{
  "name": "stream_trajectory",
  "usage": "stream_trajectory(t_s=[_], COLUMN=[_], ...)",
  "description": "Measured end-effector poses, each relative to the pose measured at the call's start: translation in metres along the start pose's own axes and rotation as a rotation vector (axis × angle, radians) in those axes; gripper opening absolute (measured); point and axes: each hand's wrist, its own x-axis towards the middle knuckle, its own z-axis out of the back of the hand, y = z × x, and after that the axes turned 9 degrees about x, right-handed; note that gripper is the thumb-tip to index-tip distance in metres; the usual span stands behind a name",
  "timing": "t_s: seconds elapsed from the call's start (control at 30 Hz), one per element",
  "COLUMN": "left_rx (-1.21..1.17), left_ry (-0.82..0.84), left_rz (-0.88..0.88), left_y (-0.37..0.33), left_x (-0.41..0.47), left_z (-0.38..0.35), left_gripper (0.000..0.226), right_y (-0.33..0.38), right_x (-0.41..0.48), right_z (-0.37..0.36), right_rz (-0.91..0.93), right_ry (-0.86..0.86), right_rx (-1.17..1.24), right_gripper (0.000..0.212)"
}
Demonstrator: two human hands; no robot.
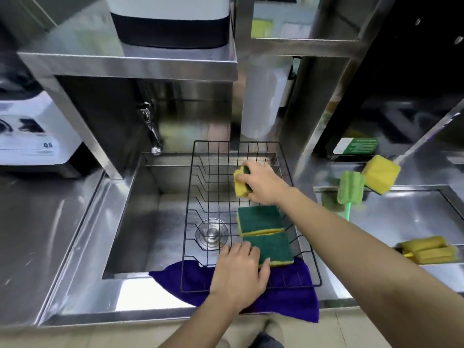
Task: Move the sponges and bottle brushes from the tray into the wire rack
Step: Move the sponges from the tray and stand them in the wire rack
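A black wire rack (190, 197) spans the sink. Two green-topped yellow sponges lie flat along its right side: one in the middle (258, 219), one nearer me (273, 247). My right hand (263, 183) grips a third yellow-and-green sponge (240, 182) on edge at the rack's far right. My left hand (238, 272) rests on the rack's front, with its fingers touching the near sponge. On the steel tray (401, 222) to the right lie a green bottle brush (350, 188), a yellow sponge-headed brush (380, 174) and a yellow brush (429, 249).
A purple cloth (288, 300) lies under the rack's front edge on the counter. The sink (140, 222) has a drain (212, 232) and a tap (153, 136) at the back. A white appliance (32, 131) stands at left. Steel shelving rises behind.
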Motion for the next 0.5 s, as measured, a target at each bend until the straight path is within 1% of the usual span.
stream_trajectory(t_s=[0.03, 0.1, 0.2, 0.33, 0.43, 0.5], left_rx=[0.001, 0.001, 0.009, 0.003, 0.014, 0.020], left_ry=[-0.001, 0.004, 0.005, -0.004, -0.014, -0.013], left_rz=[0.001, 0.003, 0.002, -0.005, -0.007, -0.011], left_y=[0.000, 0.000, -0.001, -0.001, -0.002, -0.002], left_x=[0.000, 0.001, 0.001, 0.000, 0.000, 0.000], left_z=[-0.001, -0.002, -0.003, -0.003, -0.003, -0.004], left_gripper=[0.038, 0.038, 0.038, 0.037, 0.037, 0.037], right_y=[-0.001, -0.003, -0.009, -0.020, -0.017, -0.016], right_x=[0.003, 0.005, 0.006, 0.007, 0.009, 0.007], right_z=[-0.007, -0.017, -0.021, -0.022, -0.026, -0.033], right_rz=[-0.007, -0.058, -0.139, -0.175, -0.168, -0.159], right_ry=[0.063, 0.151, 0.196, 0.265, 0.192, 0.180], right_rx=[0.003, 0.123, 0.280, 0.391, 0.339, 0.332], right_gripper=[0.058, 0.067, 0.078, 0.072, 0.066, 0.060])
